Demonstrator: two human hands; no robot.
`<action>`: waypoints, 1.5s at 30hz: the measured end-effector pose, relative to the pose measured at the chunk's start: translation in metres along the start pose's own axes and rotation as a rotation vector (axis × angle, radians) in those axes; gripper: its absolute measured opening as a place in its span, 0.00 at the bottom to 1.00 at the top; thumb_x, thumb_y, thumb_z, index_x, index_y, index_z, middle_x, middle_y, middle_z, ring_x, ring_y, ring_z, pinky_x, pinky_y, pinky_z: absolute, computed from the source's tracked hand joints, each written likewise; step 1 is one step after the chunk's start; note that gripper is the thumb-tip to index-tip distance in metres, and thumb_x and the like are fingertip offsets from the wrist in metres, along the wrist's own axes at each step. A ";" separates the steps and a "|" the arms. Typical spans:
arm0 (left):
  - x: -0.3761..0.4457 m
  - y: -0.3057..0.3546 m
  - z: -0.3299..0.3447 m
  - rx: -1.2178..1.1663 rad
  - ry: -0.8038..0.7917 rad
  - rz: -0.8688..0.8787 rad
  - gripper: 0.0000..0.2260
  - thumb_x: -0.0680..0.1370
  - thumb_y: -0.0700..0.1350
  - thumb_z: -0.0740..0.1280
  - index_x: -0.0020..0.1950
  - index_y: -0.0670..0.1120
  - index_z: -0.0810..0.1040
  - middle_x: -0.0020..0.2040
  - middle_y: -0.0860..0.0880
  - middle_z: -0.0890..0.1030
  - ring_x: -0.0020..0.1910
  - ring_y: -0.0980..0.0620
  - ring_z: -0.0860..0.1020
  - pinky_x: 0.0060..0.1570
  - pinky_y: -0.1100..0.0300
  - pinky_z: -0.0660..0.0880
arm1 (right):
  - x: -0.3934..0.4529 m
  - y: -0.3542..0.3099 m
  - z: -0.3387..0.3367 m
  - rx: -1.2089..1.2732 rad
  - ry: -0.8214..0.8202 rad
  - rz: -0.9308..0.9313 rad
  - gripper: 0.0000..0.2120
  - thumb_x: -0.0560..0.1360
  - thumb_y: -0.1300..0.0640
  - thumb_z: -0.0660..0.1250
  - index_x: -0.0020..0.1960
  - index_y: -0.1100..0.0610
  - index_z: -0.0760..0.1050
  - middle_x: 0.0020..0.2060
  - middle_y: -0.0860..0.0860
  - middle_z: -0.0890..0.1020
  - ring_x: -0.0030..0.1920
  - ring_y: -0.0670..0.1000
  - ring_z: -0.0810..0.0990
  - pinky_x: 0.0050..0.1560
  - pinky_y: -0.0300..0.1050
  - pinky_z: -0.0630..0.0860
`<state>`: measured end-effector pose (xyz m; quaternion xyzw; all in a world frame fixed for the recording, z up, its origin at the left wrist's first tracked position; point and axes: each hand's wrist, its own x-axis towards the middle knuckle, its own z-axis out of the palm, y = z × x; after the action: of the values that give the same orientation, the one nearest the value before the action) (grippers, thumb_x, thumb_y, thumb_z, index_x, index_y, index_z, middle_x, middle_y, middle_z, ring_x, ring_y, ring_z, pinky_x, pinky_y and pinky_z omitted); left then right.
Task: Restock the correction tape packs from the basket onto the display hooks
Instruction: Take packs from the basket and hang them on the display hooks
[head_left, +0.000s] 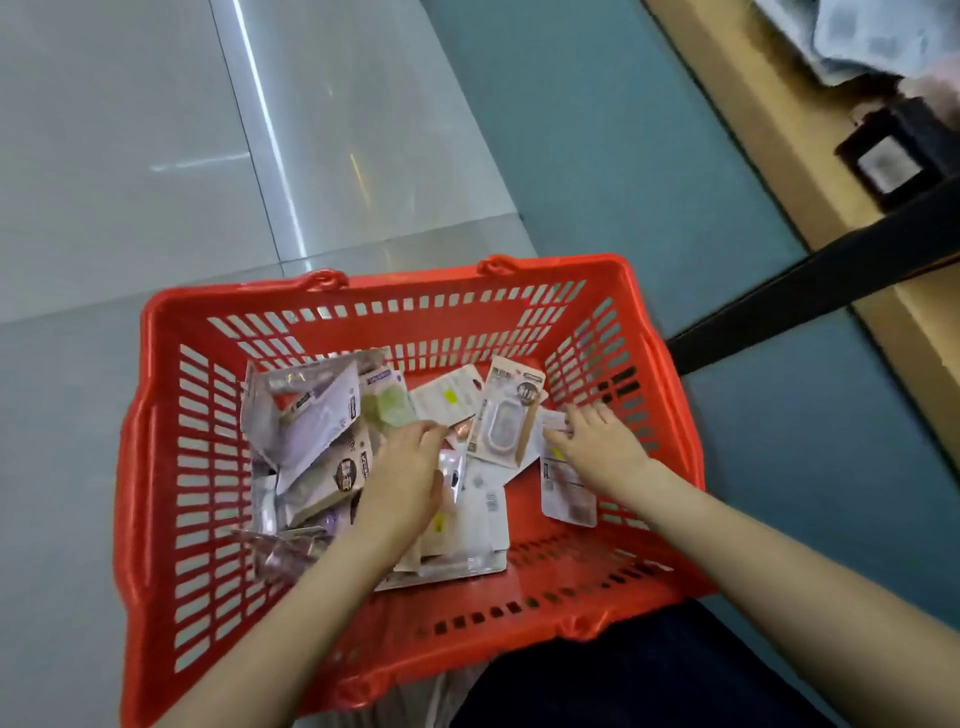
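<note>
A red plastic basket (156, 467) stands on the floor below me, holding several carded correction tape packs in a loose pile. My left hand (405, 478) reaches into the middle of the pile, its fingers curled down around a pack next to a green-printed pack (387, 408). My right hand (597, 441) lies at the basket's right side. Its fingers are spread and fairly straight, touching the top of a white pack (566, 493). A clear-blister pack (506, 421) leans upright between the two hands. No display hooks are in view.
A tan wooden shelf base (727, 119) runs along the right, crossed by a black bar (831, 291). A dark box (893, 156) sits on the shelf at the upper right. Grey floor tiles (130, 156) lie to the left, and my dark-clothed leg (649, 675) is below the basket.
</note>
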<state>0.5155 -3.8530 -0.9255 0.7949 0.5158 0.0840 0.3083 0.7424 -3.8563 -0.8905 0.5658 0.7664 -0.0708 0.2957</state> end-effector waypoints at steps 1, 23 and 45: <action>0.007 0.002 0.008 0.020 -0.010 0.052 0.23 0.60 0.28 0.68 0.55 0.37 0.78 0.51 0.38 0.79 0.49 0.37 0.79 0.48 0.48 0.77 | 0.003 -0.005 0.001 0.007 0.021 0.013 0.15 0.61 0.59 0.75 0.47 0.59 0.80 0.44 0.63 0.80 0.44 0.63 0.80 0.46 0.51 0.76; 0.054 0.027 0.003 -0.743 -0.223 -0.408 0.10 0.75 0.39 0.66 0.56 0.42 0.77 0.51 0.42 0.82 0.50 0.42 0.81 0.50 0.48 0.77 | -0.014 0.028 -0.036 0.578 0.250 0.078 0.11 0.76 0.48 0.64 0.50 0.54 0.80 0.45 0.50 0.67 0.54 0.54 0.67 0.51 0.47 0.65; -0.086 0.432 -0.266 -1.162 -0.384 0.686 0.17 0.72 0.41 0.67 0.60 0.44 0.73 0.52 0.49 0.83 0.50 0.52 0.82 0.42 0.60 0.79 | -0.469 0.083 -0.275 1.410 1.223 0.362 0.16 0.69 0.62 0.70 0.54 0.51 0.72 0.40 0.44 0.85 0.36 0.41 0.81 0.32 0.30 0.72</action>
<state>0.6886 -3.9405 -0.4485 0.6199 0.0436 0.2967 0.7251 0.8021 -4.0928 -0.3977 0.6631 0.4698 -0.1618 -0.5598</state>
